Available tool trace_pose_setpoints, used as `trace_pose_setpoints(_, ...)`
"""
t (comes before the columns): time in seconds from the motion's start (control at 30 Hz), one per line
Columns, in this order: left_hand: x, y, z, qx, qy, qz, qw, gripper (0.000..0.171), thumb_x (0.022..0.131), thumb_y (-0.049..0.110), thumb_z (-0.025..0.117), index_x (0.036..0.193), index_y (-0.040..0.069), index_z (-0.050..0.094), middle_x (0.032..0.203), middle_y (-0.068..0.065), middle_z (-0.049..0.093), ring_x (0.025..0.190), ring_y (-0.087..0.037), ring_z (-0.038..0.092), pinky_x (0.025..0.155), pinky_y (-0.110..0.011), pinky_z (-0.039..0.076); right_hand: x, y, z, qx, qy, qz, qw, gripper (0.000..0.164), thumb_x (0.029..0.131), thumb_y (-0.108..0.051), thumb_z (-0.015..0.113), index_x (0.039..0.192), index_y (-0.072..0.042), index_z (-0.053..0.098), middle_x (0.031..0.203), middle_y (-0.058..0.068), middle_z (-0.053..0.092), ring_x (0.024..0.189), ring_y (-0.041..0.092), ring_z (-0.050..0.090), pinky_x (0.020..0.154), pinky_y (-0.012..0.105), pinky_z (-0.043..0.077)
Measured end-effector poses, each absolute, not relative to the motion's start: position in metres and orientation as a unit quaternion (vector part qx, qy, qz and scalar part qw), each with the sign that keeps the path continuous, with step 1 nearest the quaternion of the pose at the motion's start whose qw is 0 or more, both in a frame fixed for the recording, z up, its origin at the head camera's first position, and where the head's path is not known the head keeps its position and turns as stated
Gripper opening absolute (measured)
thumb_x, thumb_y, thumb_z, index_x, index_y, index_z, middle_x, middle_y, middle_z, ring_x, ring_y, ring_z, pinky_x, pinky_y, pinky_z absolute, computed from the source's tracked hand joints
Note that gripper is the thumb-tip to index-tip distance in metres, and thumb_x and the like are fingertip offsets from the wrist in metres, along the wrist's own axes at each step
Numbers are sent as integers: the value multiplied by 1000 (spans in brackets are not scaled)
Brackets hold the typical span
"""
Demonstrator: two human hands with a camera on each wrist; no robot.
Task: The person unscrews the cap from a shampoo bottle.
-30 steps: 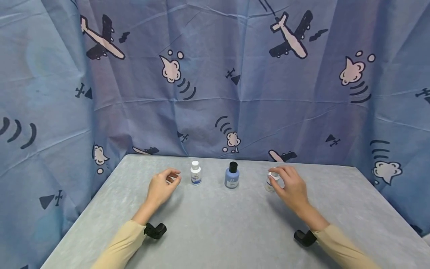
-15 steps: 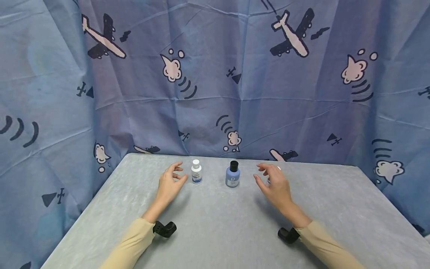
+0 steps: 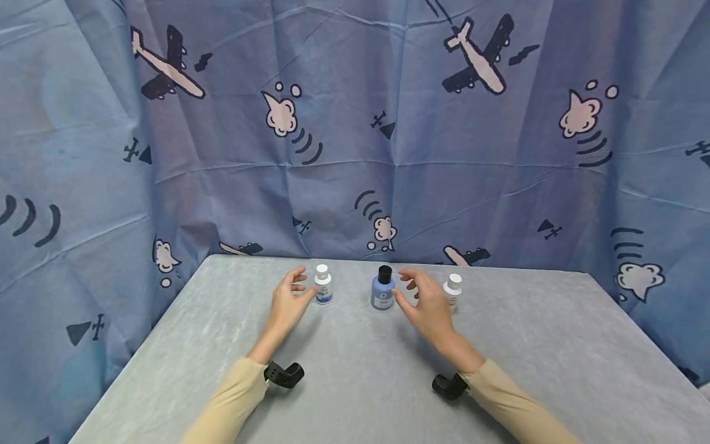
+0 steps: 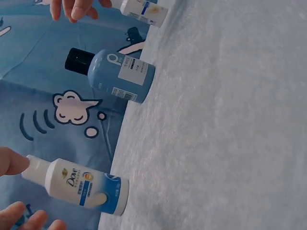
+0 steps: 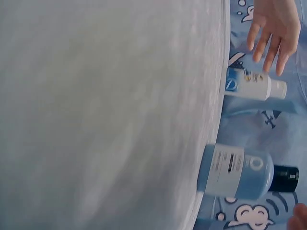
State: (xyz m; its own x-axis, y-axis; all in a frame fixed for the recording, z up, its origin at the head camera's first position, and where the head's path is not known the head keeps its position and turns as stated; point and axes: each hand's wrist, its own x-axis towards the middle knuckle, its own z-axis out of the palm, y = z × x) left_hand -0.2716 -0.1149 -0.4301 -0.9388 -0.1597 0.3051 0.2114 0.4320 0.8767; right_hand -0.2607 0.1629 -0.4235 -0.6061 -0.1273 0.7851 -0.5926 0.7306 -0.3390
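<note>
Three small bottles stand upright in a row on the table. At the left is a white Dove bottle (image 3: 323, 288) with a blue lower label; my left hand (image 3: 285, 308) is beside it, thumb and fingers spread apart. In the left wrist view the thumb (image 4: 12, 162) overlaps the edge of its white cap. In the middle stands a blue bottle (image 3: 383, 295) with a black cap. My right hand (image 3: 429, 308) is just to its right, fingers parted, thumb tip right at its side. Behind that hand a second white bottle (image 3: 453, 285) is partly hidden.
The bottles stand toward the far edge of the grey table (image 3: 355, 382). A blue curtain (image 3: 333, 123) printed with planes and clouds hangs right behind that edge. Each wrist wears a black camera mount (image 3: 284, 374).
My right hand has moved left, away from the right white bottle and over to the blue bottle. My left hand has moved right, up to the Dove bottle. The bottles stay in place.
</note>
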Motion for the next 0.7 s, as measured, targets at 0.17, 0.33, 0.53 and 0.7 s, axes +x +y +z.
trace_pose_setpoints(0.17,-274,-110,-433,0,-829,-537,157,54,83,18,72,131,2,54,125,-20,62,107,-35,62,88,-46,52,-261,150,-424,217,-844,332,360,39,78,-11,78,112,-7,61,98,6,67,79,18,62,61,33,53)
trace_pose_setpoints(0.33,-275,-107,-435,8,-833,-534,145,55,82,18,73,132,2,54,125,-19,62,107,-35,62,88,-46,51,-263,140,-424,220,-846,350,335,40,79,-13,78,115,-7,60,101,7,66,82,20,63,62,36,54)
trace_pose_setpoints(0.53,-279,-105,-438,8,-837,-527,144,58,80,19,75,132,2,54,124,-19,62,106,-34,62,87,-46,52,-266,128,-425,231,-841,367,324,40,80,-12,77,115,-7,60,104,6,66,83,20,65,63,33,56)
trace_pose_setpoints(0.7,-283,-105,-440,3,-839,-526,141,58,79,18,75,131,2,54,122,-20,63,104,-34,63,88,-46,51,-268,121,-425,225,-844,373,313,38,80,-14,77,114,-9,60,105,6,67,84,18,65,64,33,57)
